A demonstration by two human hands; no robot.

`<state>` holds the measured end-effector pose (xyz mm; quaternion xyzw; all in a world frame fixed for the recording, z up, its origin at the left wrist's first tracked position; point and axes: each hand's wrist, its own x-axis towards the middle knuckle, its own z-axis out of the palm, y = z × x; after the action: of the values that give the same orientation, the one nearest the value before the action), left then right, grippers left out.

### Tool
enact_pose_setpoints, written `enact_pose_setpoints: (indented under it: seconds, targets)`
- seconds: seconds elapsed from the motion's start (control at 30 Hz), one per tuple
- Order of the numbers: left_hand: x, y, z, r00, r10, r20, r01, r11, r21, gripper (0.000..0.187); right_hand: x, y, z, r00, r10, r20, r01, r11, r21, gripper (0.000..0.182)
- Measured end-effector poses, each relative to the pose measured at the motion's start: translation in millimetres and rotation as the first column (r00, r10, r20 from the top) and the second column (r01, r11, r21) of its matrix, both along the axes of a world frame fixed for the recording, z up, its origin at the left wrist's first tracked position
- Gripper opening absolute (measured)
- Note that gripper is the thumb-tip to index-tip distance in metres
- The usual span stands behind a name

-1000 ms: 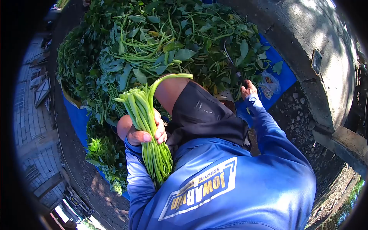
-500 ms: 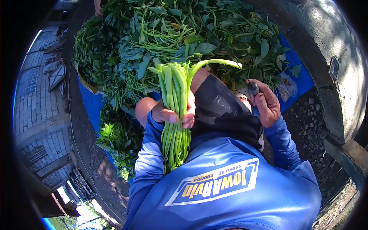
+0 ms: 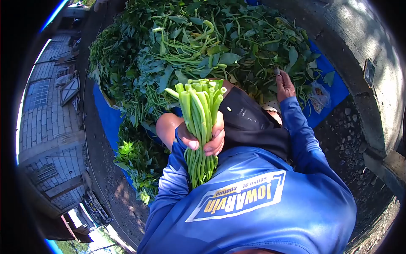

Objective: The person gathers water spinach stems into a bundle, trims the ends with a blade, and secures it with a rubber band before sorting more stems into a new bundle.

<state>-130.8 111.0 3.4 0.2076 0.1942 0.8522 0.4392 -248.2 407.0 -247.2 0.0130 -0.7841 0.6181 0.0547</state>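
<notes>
While the left hand (image 3: 202, 139) has its fingers (image 3: 213, 146) wrapped tight round a bundle of green stems (image 3: 199, 127), cut ends up, held in front of the chest over the knees, the right hand (image 3: 285, 84) reaches fwd w/ fingers curled on a dark handle (image 3: 277, 71) at the edge of the heap of leafy greens (image 3: 190, 46). Heap lies on a blue tarp (image 3: 103, 116) on the ground. Small clear plastic bag (image 3: 318, 96) sits just beside the right hand; contents can't be made out.

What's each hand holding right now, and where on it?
Left hand grips the stem bundle around its middle. Right hand holds a dark handle; the rest is hidden.
</notes>
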Motion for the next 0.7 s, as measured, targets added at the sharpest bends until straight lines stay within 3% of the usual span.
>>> enact_pose_setpoints:
  seconds: [0.07,0.13,0.2,0.23,0.27,0.3,0.33,0.4,0.43,0.5,0.57,0.6,0.67,0.7]
  targets:
    - [7.5,-8.9,-8.3,0.997,0.061,0.053,-0.056,0.995,-0.080,0.058,-6.5,22.8,-51.1,0.995,-0.104,-0.008,0.103,0.976,0.192,0.030]
    - [11.2,-14.0,-9.0,0.986,0.109,0.122,-0.083,0.977,-0.198,0.060,-0.9,41.5,-97.0,0.966,-0.243,0.088,0.171,0.855,0.490,0.035]
    - [15.3,-18.0,-9.0,0.971,0.176,0.164,-0.111,0.933,-0.343,0.061,9.7,57.3,-116.0,0.921,-0.242,0.306,0.026,0.821,0.571,0.040]
    - [17.0,-21.5,-10.2,0.965,0.206,0.161,-0.131,0.914,-0.384,0.061,16.2,64.3,-127.6,0.894,-0.188,0.406,-0.063,0.846,0.530,0.046]
    - [19.2,-21.0,5.1,0.951,0.269,0.151,-0.177,0.876,-0.449,0.062,20.8,73.4,-153.3,0.893,-0.152,0.424,-0.122,0.824,0.553,0.038]
    - [21.6,-30.6,7.1,0.954,0.283,0.101,-0.214,0.875,-0.434,0.062,27.2,67.4,-96.8,0.875,-0.192,0.444,-0.172,0.735,0.656,0.045]
    - [29.2,-45.7,9.0,0.938,0.346,-0.021,-0.327,0.863,-0.384,0.062,40.8,79.3,-83.8,0.977,-0.132,0.169,-0.023,0.717,0.696,0.048]
    - [61.1,-82.6,38.8,0.820,0.553,-0.145,-0.567,0.752,-0.337,0.061,44.9,102.9,-63.5,0.985,-0.117,0.126,0.032,0.845,0.533,0.038]
    - [78.0,-126.3,59.4,0.822,0.517,-0.237,-0.568,0.731,-0.378,0.063,50.0,122.7,-67.6,0.973,-0.211,0.095,0.136,0.854,0.502,0.030]
    - [130.7,-209.8,122.9,0.766,0.508,-0.394,-0.642,0.569,-0.515,0.067,48.5,153.4,-85.0,0.907,-0.420,0.032,0.369,0.828,0.422,0.020]
    - [192.3,-230.8,180.6,0.551,0.664,-0.505,-0.810,0.282,-0.514,0.068,36.5,203.8,-110.3,0.758,-0.651,0.045,0.541,0.665,0.514,0.021]
    - [209.0,-232.8,198.8,0.503,0.685,-0.527,-0.826,0.202,-0.526,0.068,33.2,222.3,-108.7,0.637,-0.715,0.287,0.435,0.641,0.633,0.017]
    - [235.3,-225.4,224.3,0.420,0.713,-0.561,-0.834,0.059,-0.549,0.067,12.7,244.9,-119.8,0.613,-0.727,0.307,0.345,0.597,0.724,0.029]
    - [244.5,-218.9,231.6,0.393,0.725,-0.565,-0.827,0.010,-0.562,0.067,2.9,248.0,-110.5,0.711,-0.633,0.306,0.370,0.707,0.603,0.025]
